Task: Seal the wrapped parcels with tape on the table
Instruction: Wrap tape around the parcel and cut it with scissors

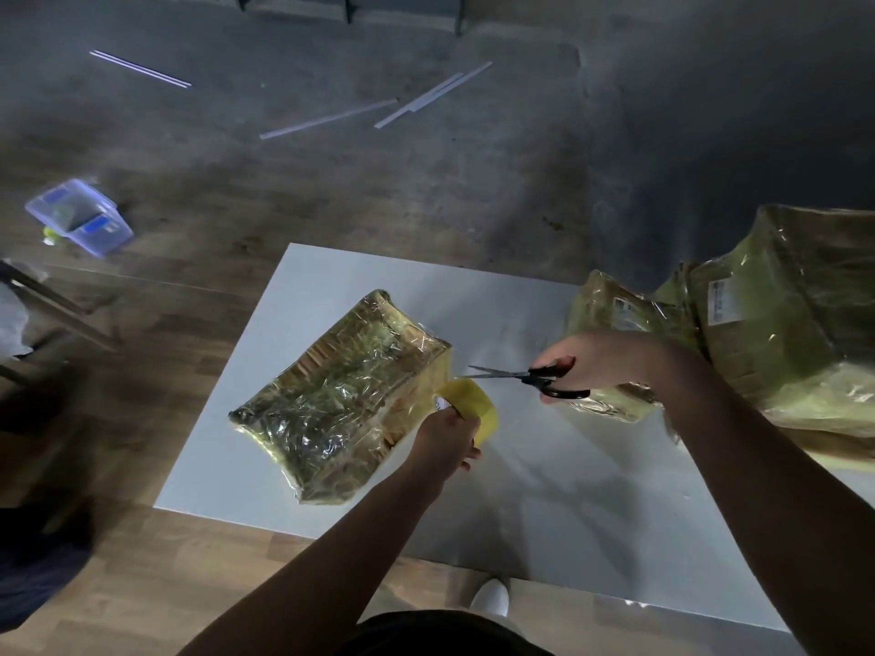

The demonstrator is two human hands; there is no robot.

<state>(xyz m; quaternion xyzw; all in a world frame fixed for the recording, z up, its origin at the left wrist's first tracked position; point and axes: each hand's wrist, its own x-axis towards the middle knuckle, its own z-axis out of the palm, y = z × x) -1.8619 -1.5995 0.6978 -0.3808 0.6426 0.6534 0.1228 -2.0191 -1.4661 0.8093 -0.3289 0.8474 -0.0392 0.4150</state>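
A parcel (pixel 341 400) wrapped in shiny clear film lies on the white table (pixel 544 490), left of centre. My left hand (pixel 447 440) grips a yellow tape roll (pixel 473 404) right beside the parcel's right end. A short stretch of tape runs from the roll to that end. My right hand (pixel 592 366) holds black-handled scissors (pixel 530 376); their blades are parted and point left at the tape stretch.
Several more film-wrapped parcels (pixel 767 324) are piled at the table's right side, behind my right arm. On the wooden floor lie a clear plastic box (pixel 80 215) at far left and white strips (pixel 426 101) further back. A white shoe (pixel 492 596) shows below the table's near edge.
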